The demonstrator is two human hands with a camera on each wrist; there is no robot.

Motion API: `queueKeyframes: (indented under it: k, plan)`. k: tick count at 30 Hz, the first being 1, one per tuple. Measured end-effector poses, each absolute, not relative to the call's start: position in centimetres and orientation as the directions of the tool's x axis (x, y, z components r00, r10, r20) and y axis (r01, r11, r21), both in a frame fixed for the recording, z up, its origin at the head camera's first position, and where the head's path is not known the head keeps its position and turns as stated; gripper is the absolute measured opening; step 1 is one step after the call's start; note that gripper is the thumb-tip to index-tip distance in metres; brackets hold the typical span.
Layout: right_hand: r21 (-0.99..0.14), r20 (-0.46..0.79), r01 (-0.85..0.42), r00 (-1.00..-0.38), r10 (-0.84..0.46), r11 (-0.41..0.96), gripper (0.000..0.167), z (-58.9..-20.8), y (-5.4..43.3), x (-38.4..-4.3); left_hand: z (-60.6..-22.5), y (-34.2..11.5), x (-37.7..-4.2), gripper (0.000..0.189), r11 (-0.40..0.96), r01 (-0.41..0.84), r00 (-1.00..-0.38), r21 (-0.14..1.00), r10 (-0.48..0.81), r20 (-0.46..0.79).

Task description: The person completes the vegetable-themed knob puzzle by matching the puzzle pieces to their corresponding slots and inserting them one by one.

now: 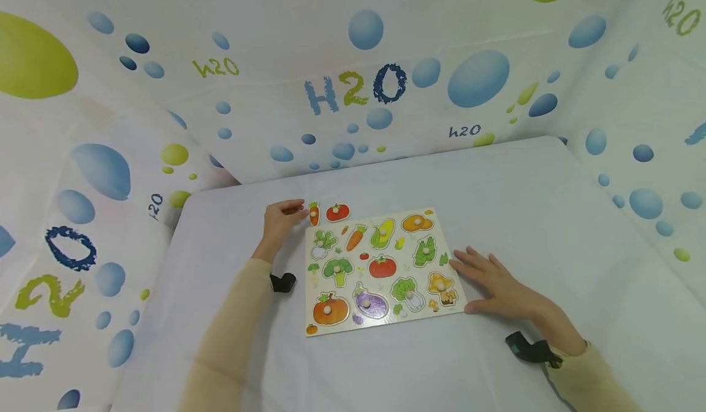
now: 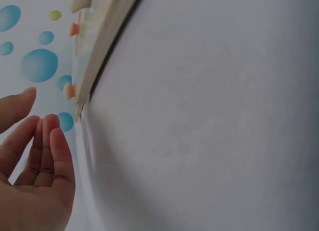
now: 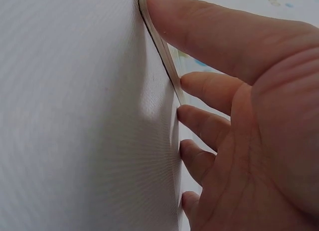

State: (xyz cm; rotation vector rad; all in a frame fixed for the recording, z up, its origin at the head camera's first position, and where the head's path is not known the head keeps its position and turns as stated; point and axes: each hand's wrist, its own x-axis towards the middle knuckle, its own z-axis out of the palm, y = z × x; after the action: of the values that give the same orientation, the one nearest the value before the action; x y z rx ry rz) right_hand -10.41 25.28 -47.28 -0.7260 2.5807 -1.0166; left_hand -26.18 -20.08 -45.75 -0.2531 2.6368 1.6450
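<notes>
My left hand (image 1: 281,223) is beside a loose carrot puzzle piece (image 1: 314,214), fingertips near its left side. In the left wrist view, the left fingers (image 2: 61,153) are gently bent with a gap to the thumb, and nothing sits between them. A tomato piece (image 1: 337,212) with a small knob lies to the right of the carrot. Both lie along the far edge of a wooden vegetable puzzle board (image 1: 380,322). With fingers spread, my right hand (image 1: 499,286) touches the board's right edge; its thumb (image 3: 209,29) rests at the near right corner.
Knobbed pieces on the board include a pumpkin (image 1: 330,309), an eggplant (image 1: 371,303), broccoli (image 1: 337,270) and mushrooms (image 1: 442,288). A white cloth (image 1: 397,369) covers the table. Behind it hangs a curtain (image 1: 265,118) printed with blue and green drops.
</notes>
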Motion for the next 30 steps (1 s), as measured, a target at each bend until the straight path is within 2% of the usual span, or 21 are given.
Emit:
queueKeyframes:
  k: [12,21,30]
  plan:
    - [-0.692,-0.053,-0.359,-0.84,-0.54,0.626,0.084,-47.5,25.3,-10.1,-47.1,-18.8,-26.9,0.036,0.538,-0.131,-0.991,0.833,-0.093,-0.096]
    - [-0.683,-0.043,-0.369,-0.841,-0.54,0.63,0.084,-47.4,25.3,-10.3,-46.6,-18.3,-27.1,0.024,0.647,-0.107,-0.994,0.755,-0.09,-0.064]
    - [-0.671,-0.033,-0.385,-0.838,-0.544,0.634,0.083,-47.6,25.4,-10.3,-46.8,-18.5,-27.2,0.022,0.645,-0.131,-0.991,0.753,-0.099,-0.087]
